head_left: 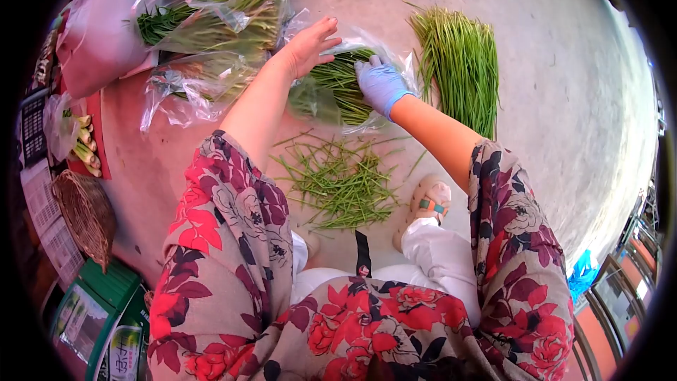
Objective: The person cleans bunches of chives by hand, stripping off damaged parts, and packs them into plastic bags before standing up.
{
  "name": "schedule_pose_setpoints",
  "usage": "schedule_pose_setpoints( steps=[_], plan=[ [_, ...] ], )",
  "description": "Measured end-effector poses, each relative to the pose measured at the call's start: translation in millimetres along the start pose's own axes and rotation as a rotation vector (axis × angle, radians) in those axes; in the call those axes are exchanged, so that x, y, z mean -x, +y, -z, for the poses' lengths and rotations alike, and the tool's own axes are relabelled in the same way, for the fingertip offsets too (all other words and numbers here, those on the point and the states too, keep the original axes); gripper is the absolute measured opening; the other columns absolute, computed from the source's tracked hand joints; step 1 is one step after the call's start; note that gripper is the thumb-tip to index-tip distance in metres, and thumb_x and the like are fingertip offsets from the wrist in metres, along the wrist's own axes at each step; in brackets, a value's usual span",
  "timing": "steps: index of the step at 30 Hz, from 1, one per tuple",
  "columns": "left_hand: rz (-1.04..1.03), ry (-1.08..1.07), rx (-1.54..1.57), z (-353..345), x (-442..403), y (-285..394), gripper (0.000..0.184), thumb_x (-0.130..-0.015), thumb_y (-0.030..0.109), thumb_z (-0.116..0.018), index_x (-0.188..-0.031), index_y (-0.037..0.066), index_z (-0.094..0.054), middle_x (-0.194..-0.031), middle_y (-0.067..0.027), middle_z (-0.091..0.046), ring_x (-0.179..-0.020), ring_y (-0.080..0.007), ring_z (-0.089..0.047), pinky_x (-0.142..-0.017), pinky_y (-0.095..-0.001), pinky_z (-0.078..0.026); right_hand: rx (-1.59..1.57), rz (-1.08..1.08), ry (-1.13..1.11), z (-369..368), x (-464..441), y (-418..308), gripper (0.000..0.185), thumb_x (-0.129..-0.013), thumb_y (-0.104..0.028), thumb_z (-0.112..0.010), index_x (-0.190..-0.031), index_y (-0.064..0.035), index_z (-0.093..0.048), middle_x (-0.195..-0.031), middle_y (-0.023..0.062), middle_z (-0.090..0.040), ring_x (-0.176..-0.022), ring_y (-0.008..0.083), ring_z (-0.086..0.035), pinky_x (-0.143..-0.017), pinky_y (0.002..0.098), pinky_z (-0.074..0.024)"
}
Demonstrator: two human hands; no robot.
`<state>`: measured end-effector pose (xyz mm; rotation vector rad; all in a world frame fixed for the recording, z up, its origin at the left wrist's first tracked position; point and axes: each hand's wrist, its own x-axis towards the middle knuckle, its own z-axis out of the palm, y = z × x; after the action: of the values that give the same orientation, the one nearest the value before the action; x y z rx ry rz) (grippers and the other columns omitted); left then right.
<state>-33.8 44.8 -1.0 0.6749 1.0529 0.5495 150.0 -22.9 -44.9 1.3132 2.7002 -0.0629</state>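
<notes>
A bundle of long thin green stalks that look like garlic scapes [343,83] lies inside a clear plastic bag [310,102] on the floor in front of me. My right hand [383,85], in a blue-violet glove, is closed over the bundle's right side with its fingers bent around stalks. Bare and open, my left hand [312,46] is at the bag's upper left, fingers apart and pointing right. Whether it touches the plastic, I cannot tell. Right of the bag, a thick pile of loose stalks [458,67] lies on the floor.
Short cut stalk pieces [345,187] are scattered between my feet and the bag. Filled clear bags [218,17] lie at the upper left. A wicker basket [84,215], leeks or similar stems [86,147] and a green box [106,289] stand along the left; a blue plastic bag [582,275] lies right.
</notes>
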Motion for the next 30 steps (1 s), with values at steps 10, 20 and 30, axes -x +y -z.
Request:
schedule_pose_setpoints(
  steps=[10,20,30],
  plan=[
    [-0.091,-0.032,-0.039,4.0,-21.0,-0.3,0.096,-0.083,0.051,-0.056,-0.144,0.008,0.004,-0.151,-0.0131,-0.006,-0.138,-0.0288,-0.013,-0.109,-0.0479,-0.017,-0.058,0.239,-0.08,7.8,52.2,-54.6,0.018,-0.075,-0.017,-0.055,-0.086,-0.0038,-0.062,-0.074,0.009,-0.058,-0.075,0.0233,-0.055,-0.064,0.0355,-0.0413],
    [0.006,-0.042,-0.425,20.8,-4.6,-7.4,0.084,-0.084,0.043,-0.06,-0.145,0.009,-0.014,-0.136,-0.0148,-0.039,-0.117,-0.0225,-0.047,-0.099,-0.0382,-0.036,-0.454,-0.063,0.053,32.4,45.3,22.3,0.049,-0.07,-0.016,-0.062,-0.115,-0.004,-0.049,-0.106,0.0167,-0.056,-0.098,0.0347,-0.053,-0.086,0.0446,-0.0432],
    [-0.05,-0.035,-0.376,12.4,-11.8,-22.1,0.091,-0.078,0.029,-0.067,-0.144,0.005,-0.008,-0.145,-0.0202,-0.025,-0.127,-0.0261,-0.037,-0.1,-0.0342,-0.036,-0.294,-0.211,-0.383,11.0,15.4,79.3,0.089,-0.059,-0.033,-0.074,-0.134,-0.0061,-0.033,-0.133,0.02,-0.041,-0.126,0.0361,-0.035,-0.106,0.0441,-0.026]
  ],
)
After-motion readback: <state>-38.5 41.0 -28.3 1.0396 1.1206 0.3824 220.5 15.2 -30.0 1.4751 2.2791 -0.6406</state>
